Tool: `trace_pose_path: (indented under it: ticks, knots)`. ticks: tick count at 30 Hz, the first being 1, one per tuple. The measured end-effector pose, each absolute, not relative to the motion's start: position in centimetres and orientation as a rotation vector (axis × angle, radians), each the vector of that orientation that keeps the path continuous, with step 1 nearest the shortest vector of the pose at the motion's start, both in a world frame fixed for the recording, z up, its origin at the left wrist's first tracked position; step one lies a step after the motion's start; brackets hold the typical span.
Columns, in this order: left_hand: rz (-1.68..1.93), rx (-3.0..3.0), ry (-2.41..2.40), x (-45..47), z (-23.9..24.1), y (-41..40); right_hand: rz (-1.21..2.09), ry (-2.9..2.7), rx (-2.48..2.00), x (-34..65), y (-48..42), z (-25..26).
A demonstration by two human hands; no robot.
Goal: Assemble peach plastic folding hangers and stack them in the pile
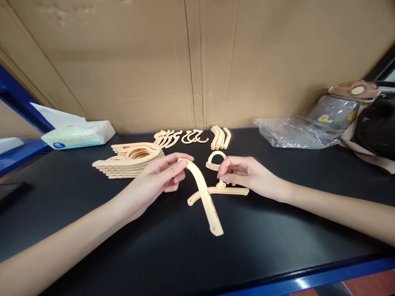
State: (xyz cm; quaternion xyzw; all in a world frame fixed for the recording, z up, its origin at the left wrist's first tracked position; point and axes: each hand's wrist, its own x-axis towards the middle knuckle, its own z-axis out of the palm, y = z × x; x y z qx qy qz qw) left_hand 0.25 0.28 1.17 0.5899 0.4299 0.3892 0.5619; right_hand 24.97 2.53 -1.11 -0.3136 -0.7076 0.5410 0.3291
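Note:
My left hand (162, 174) pinches the upper end of a cream plastic hanger arm (203, 195); its other end slants down toward me. My right hand (242, 170) closes on a small cream hanger hook (221, 185), whose round base shows below the fingertips while the rest is hidden. Under that base a second hanger arm (234, 191) lies across the black table, partly crossed by the held arm. Just behind my right fingers sits a cream piece with an arched loop (217, 155), partly covered by the hand.
Folded cream hangers (129, 164) are stacked at left. Several hooks (168, 139) and a few curved arms (219, 137) lie along the back. A tissue pack (80, 135) is at back left; a clear plastic bag (296, 131), a bottle (335, 111) and a dark bag (376, 127) stand at right.

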Motion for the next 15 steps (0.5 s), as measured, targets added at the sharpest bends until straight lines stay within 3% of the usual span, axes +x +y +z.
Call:
trace_pose_path:
  ticks: [8,15]
  knots:
    - [0.872,1.165,0.97,0.2,1.52,0.37,1.386,-1.888,-0.84,24.99,2.53,-1.07]
    - [0.719,1.483,1.159,0.96,1.53,-0.29,1.424,-1.887,-0.841,25.04,2.42,-1.03]
